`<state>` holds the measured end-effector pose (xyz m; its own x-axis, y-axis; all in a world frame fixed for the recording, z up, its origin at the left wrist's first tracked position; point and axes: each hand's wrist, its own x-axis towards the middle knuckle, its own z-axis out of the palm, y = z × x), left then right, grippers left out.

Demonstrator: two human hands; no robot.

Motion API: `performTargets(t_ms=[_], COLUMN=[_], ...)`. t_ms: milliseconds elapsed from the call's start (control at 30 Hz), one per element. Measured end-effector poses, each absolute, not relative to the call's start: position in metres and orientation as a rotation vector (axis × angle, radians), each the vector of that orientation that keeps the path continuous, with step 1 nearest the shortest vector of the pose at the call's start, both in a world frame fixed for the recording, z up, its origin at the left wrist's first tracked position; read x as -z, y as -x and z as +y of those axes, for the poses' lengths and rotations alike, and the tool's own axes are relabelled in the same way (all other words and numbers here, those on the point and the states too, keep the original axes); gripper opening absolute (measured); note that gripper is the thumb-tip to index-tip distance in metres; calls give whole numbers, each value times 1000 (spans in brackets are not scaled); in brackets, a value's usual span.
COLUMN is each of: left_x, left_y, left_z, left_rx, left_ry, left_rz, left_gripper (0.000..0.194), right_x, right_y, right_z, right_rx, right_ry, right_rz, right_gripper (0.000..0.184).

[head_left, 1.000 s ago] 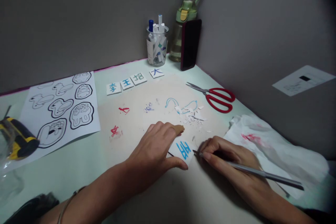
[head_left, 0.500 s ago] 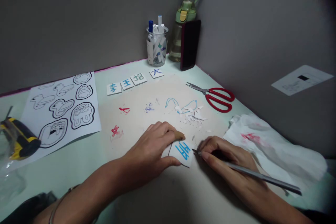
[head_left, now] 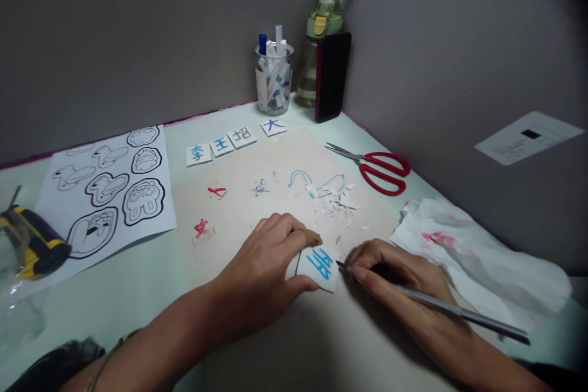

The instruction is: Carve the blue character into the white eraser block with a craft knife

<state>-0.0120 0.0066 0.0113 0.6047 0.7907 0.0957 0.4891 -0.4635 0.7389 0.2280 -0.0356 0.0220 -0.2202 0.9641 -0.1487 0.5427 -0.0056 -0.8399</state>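
Observation:
Between the thumb and fingers of my left hand (head_left: 271, 257) is a white square tile (head_left: 320, 266) with a blue character drawn on it. A tan band wraps one of the fingertips. My right hand (head_left: 399, 282) grips a slim silver craft knife (head_left: 441, 304) like a pen. Its dark pointed blade is at the tile's right edge; whether it touches cannot be made out. Beyond the hands, white shavings (head_left: 342, 202) lie scattered on the beige board (head_left: 248, 208), among red and blue marks.
Red-handled scissors (head_left: 386, 171) lie at the right, behind a crumpled, red-stained tissue (head_left: 478, 263). Several lettered tiles (head_left: 198, 154) line the back. A marker cup (head_left: 274, 86), green bottle (head_left: 325, 24) and phone (head_left: 333, 76) stand in the corner. Printed drawings (head_left: 108, 190) and a yellow-black tool (head_left: 39, 242) are left.
Both hands keep nearly the same pose, with the tile and knife still held. The view has shifted very slightly.

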Motion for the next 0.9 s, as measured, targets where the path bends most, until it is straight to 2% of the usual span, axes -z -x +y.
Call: performTargets(t_ms=[367, 700, 900], left_x=[-8, -5, -3], left_y=[6, -5, -10], left_z=[-2, -13, -18], left_rx=[-616, -707, -765], left_ry=[-2182, -2302, -2297], left_rz=[1093, 1218, 1229], left_gripper=[49, 31, 33], right_x=[-25, -32, -31], right_y=[-222, -213, -209], right_z=[-35, -38, -43], right_rx=[-1064, -1011, -926], right_ry=[1570, 1600, 1578], right_rz=[-1753, -1696, -1716], right_gripper=[28, 26, 25])
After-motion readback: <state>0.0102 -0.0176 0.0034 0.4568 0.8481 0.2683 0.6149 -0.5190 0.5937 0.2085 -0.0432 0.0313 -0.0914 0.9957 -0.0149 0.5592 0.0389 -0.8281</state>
